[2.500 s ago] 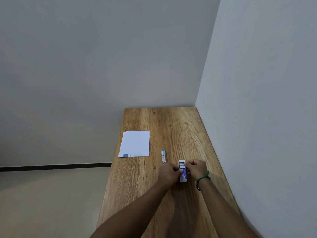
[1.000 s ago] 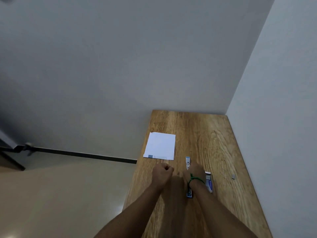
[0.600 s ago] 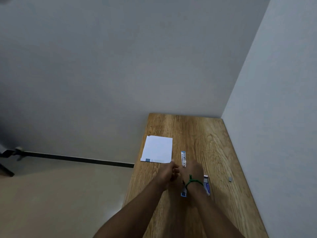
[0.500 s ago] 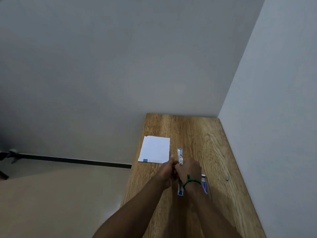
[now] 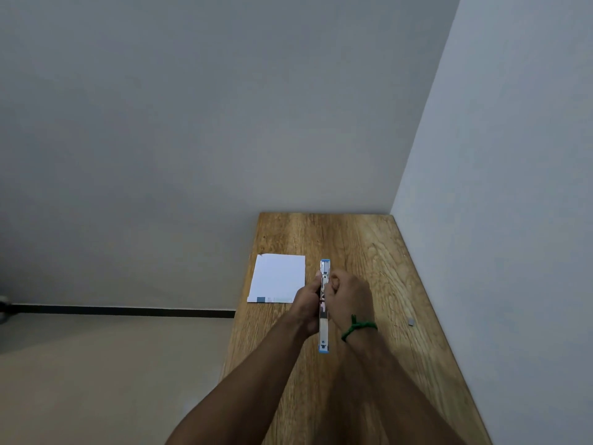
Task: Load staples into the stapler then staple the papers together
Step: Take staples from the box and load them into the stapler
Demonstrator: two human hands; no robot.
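Note:
A slim metal stapler (image 5: 323, 330) with blue ends is swung fully open into one long line above the wooden table (image 5: 359, 239). My left hand (image 5: 306, 305) grips its middle from the left. My right hand (image 5: 348, 295), with a green band at the wrist, closes on it from the right, fingertips pinched at the staple channel. Whether a staple strip is between the fingers is hidden. The white papers (image 5: 278, 277) lie flat near the table's left edge, just beyond my left hand.
A small grey piece (image 5: 411, 321), perhaps a staple block, lies on the table's right side near the wall. Walls border the table at the back and on the right. On the left the table edge drops to a beige floor. The staple box is hidden.
The stapler was lifted off the table and opened out straight. Both hands came together around its middle. The staple box, seen beside my right wrist earlier, is now covered by my arm.

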